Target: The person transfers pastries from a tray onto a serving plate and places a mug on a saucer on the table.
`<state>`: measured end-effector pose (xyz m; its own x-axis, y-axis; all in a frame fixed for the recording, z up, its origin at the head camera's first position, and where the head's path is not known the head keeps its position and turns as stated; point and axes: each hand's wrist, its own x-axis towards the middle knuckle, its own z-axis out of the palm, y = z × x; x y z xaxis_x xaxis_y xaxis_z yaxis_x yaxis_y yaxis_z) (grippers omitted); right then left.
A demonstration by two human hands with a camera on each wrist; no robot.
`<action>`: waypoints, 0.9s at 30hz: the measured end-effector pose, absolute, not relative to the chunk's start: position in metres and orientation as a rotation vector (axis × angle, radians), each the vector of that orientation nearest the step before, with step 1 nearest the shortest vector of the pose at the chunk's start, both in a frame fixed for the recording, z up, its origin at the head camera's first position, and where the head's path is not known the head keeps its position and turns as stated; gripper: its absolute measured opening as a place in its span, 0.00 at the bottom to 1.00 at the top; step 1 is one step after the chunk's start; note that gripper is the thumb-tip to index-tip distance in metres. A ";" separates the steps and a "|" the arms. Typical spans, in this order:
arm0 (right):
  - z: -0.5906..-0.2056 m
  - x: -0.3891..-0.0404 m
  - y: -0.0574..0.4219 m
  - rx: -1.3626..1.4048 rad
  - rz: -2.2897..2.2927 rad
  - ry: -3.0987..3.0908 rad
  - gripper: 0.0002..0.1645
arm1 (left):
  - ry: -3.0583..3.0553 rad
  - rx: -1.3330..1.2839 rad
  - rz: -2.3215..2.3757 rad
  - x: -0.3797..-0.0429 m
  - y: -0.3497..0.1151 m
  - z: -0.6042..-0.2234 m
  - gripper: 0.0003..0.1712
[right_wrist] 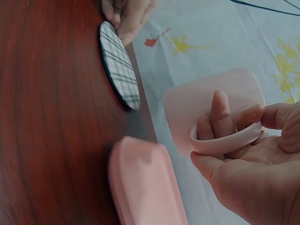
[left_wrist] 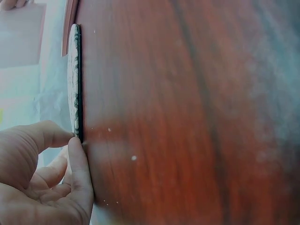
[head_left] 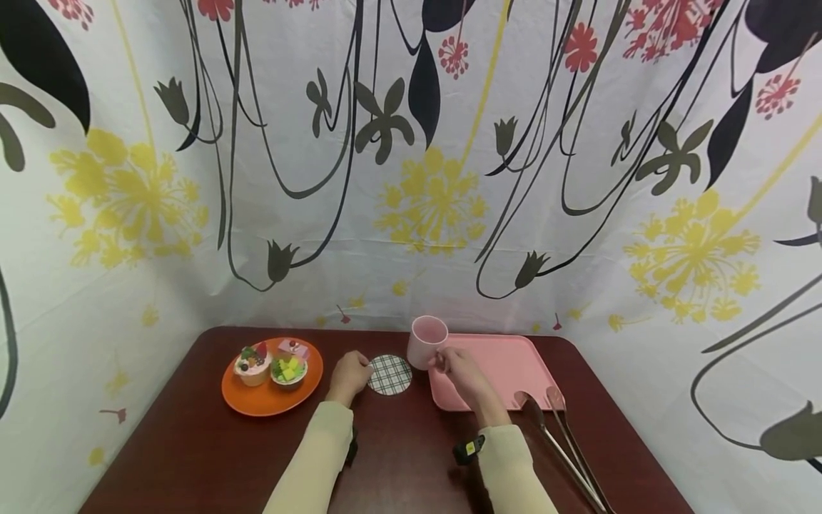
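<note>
A round plaid coaster (head_left: pixel 389 375) lies on the dark wooden table, white with dark lines. My left hand (head_left: pixel 350 375) pinches its left edge between thumb and forefinger, seen close in the left wrist view, where the coaster (left_wrist: pixel 75 84) appears edge-on at the table surface. With my right hand (head_left: pixel 461 370) I grip a pale pink mug (head_left: pixel 427 344) by its handle. In the right wrist view the fingers pass through the handle (right_wrist: pixel 227 142), and the mug is held above the tabletop, between the coaster and the pink tray (head_left: pixel 507 368).
On the left, an orange plate (head_left: pixel 257 407) bears a fruit-topped cupcake (head_left: pixel 253 365), a fruit cup (head_left: pixel 289 371) and a pink cake piece (head_left: pixel 293 348). Metal tongs (head_left: pixel 571 457) lie at the right, their tips over the tray's corner. A floral curtain (head_left: pixel 359 285) hangs behind the table.
</note>
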<state>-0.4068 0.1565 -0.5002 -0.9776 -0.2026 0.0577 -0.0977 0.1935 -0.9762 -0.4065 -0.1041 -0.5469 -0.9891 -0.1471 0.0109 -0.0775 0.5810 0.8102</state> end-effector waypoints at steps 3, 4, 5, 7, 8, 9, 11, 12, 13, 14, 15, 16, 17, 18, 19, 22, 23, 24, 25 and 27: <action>-0.503 -0.405 0.148 -0.316 -1.943 2.324 0.13 | -2.721 0.204 -1.387 -0.407 -0.104 -0.546 0.09; -0.504 -0.404 0.145 -0.316 -1.946 2.315 0.14 | -2.721 0.205 -1.384 -0.407 -0.104 -0.546 0.09; -0.505 -0.404 0.143 -0.319 -1.946 2.309 0.15 | -2.723 0.207 -1.380 -0.407 -0.104 -0.546 0.09; -0.506 -0.403 0.137 -0.322 -1.957 2.291 0.15 | -2.726 0.211 -1.371 -0.408 -0.103 -0.546 0.09; -0.507 -0.402 0.134 -0.329 -1.949 2.299 0.15 | -2.727 0.213 -1.369 -0.408 -0.103 -0.547 0.09; -0.507 -0.402 0.132 -0.334 -1.940 2.304 0.15 | -2.728 0.214 -1.367 -0.408 -0.103 -0.547 0.10; -0.508 -0.401 0.126 -0.352 -1.938 2.294 0.14 | -2.730 0.212 -1.367 -0.409 -0.103 -0.547 0.10; -0.508 -0.401 0.123 -0.351 -1.941 2.282 0.13 | -2.728 0.211 -1.369 -0.409 -0.103 -0.548 0.10; -0.508 -0.400 0.120 -0.356 -1.937 2.277 0.14 | -2.725 0.211 -1.372 -0.409 -0.104 -0.548 0.10; -0.508 -0.400 0.118 -0.351 -1.932 2.267 0.14 | -2.722 0.211 -1.376 -0.409 -0.104 -0.548 0.11; -0.509 -0.400 0.115 -0.347 -1.926 2.261 0.14 | -2.720 0.207 -1.381 -0.409 -0.104 -0.549 0.11; -0.509 -0.399 0.113 -0.347 -1.922 2.256 0.14 | -2.718 0.205 -1.384 -0.410 -0.105 -0.550 0.11; -0.510 -0.399 0.111 -0.347 -1.913 2.256 0.15 | -2.715 0.204 -1.388 -0.410 -0.105 -0.550 0.11; -0.510 -0.398 0.110 -0.347 -1.899 2.263 0.16 | -2.714 0.207 -1.394 -0.410 -0.105 -0.550 0.11; -0.511 -0.398 0.109 -0.356 -1.882 2.274 0.16 | -2.713 0.206 -1.395 -0.410 -0.105 -0.551 0.12; -0.513 -0.398 0.105 -0.369 -1.857 2.276 0.17 | -2.708 0.210 -1.396 -0.411 -0.104 -0.550 0.12; -0.514 -0.398 0.104 -0.373 -1.847 2.279 0.18 | -2.706 0.206 -1.392 -0.411 -0.104 -0.550 0.12; -0.514 -0.398 0.103 -0.374 -1.840 2.279 0.18 | -2.706 0.202 -1.384 -0.411 -0.105 -0.549 0.12; -0.515 -0.398 0.102 -0.373 -1.844 2.272 0.18 | -2.704 0.197 -1.376 -0.410 -0.105 -0.549 0.12; -0.516 -0.398 0.100 -0.362 -1.851 2.258 0.18 | -2.704 0.187 -1.362 -0.410 -0.105 -0.549 0.12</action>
